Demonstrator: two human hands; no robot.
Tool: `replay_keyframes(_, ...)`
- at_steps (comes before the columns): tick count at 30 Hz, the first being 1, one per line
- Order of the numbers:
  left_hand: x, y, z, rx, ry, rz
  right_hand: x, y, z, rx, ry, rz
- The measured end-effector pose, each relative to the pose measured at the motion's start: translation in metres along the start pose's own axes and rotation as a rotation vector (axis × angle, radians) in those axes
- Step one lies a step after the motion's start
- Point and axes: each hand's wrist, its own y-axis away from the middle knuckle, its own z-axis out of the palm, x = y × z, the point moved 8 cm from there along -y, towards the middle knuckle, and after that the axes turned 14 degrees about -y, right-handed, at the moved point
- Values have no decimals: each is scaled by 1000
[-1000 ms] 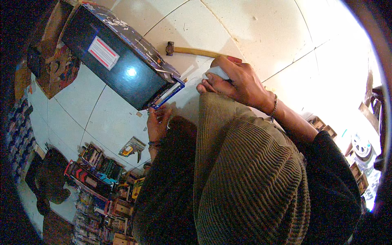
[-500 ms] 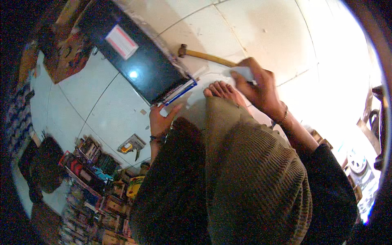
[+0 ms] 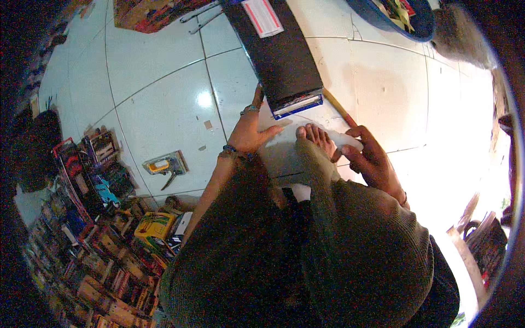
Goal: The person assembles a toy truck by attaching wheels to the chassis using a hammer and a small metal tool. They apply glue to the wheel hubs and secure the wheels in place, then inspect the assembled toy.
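A long black box-like piece (image 3: 287,63) lies ahead of me on the tiles, with a red-striped white label and a blue-edged near end. Beside its left edge, my left hand (image 3: 250,131) has the thumb spread and the fingers stretched along the side, fingertips partly hidden. My right hand (image 3: 374,161), right of my bare foot (image 3: 319,136), pinches a smooth white piece (image 3: 345,141) whose kind I cannot make out. A hammer's yellowish wooden handle (image 3: 334,104) runs from the box's right corner to my right fingers; its head is hidden. Whether those fingers touch the handle, I cannot tell.
On the left lies a grey-and-yellow staple gun (image 3: 165,165). Several small packages and a yellow box (image 3: 155,228) crowd the lower left. A blue basin (image 3: 426,34) stands at the far right, and a wooden crate (image 3: 128,13) at the far left.
My view has shifted, so the box appears further right and more upright. The hammer's head has gone out of sight by the box. My right hand now sits lower, still with the white piece.
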Motion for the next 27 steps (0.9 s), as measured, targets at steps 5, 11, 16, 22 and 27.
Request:
replay_keyframes(5,-22,6,5,62,62,-41,32,-27,26,-246,210,137)
replay_keyframes(11,-41,16,12,118,-155,70,58,-55,61,-477,324,0)
replay_keyframes(16,-45,31,14,178,-196,67,90,-60,62,-527,307,368)
replay_keyframes(22,-47,33,26,96,-170,16,88,-54,65,-586,229,348)
replay_keyframes(27,-48,34,26,129,-156,-40,98,-62,61,-509,458,301)
